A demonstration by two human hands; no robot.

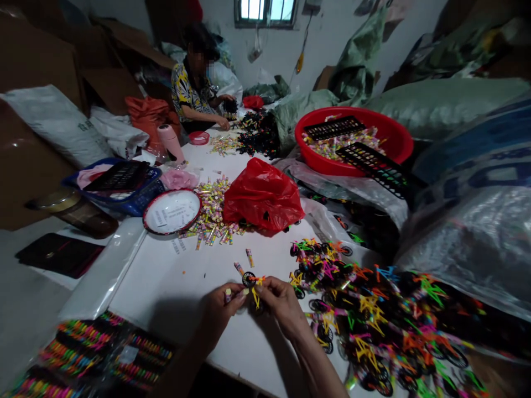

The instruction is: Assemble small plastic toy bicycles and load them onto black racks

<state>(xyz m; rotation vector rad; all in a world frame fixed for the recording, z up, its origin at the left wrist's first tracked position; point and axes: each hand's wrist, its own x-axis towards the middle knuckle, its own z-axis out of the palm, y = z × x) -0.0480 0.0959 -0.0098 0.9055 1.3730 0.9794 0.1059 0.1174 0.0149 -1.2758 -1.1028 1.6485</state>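
Note:
My right hand (279,303) pinches a small yellow toy bicycle (256,299) with black wheels and an orange part at its top. Close beside it, my left hand (224,309) has its fingers closed on a small candy tube (228,295); a second pale tube end shows at its fingertips, near the bicycle's wheel. Just beyond the hands, a loose printed tube (249,257) lies on the white table (166,282). To the right spreads a heap of toy bicycles (369,309) in yellow, orange, green and pink, some with tubes among them.
A pile of candy tubes (213,207) lies by a red plastic bag (265,196) and a white enamel basin (172,211). A blue basket (145,190) stands left, a red tub (305,149) right. Packed colourful toys (78,354) lie front left. A co-worker (193,88) handles pieces across the table.

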